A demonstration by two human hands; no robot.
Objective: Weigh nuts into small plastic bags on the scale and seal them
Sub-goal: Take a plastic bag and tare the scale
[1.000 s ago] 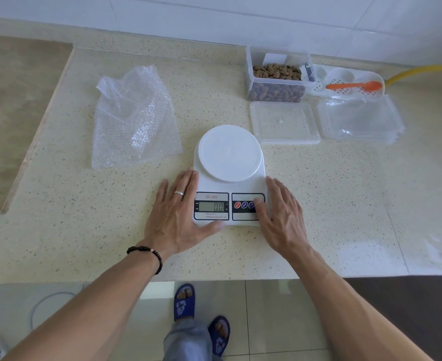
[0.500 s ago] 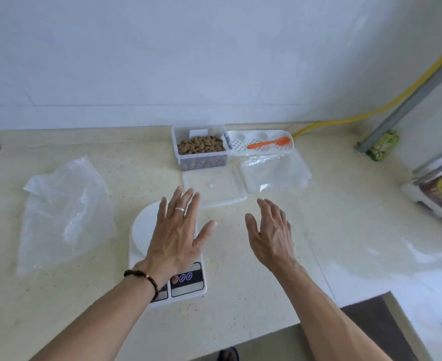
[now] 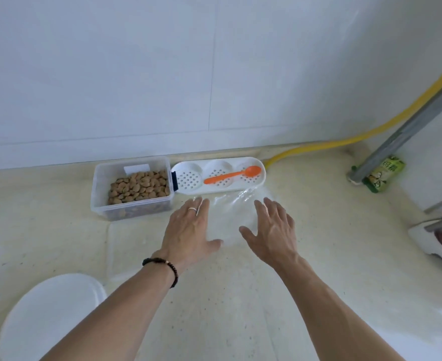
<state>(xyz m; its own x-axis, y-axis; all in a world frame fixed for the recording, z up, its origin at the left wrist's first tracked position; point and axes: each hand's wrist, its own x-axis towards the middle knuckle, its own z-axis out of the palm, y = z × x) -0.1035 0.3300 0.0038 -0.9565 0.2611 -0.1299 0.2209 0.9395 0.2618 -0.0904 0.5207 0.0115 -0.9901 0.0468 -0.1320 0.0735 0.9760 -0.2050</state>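
Since the earlier frame both my hands have left the white digital kitchen scale (image 3: 50, 316), now at the counter's near left edge, and gone forward toward the back wall. The stack of small clear plastic bags (image 3: 230, 212) lies flat directly under and between them, just in front of the white perforated tray (image 3: 188, 175) with the orange plastic spoon (image 3: 234, 173). My left hand (image 3: 188, 230) and right hand (image 3: 272, 230) are about equally near, fingers straight and spread, grasping nothing; whether they touch the film I cannot tell. The clear tub of brown nuts (image 3: 134, 188) sits left of the bags.
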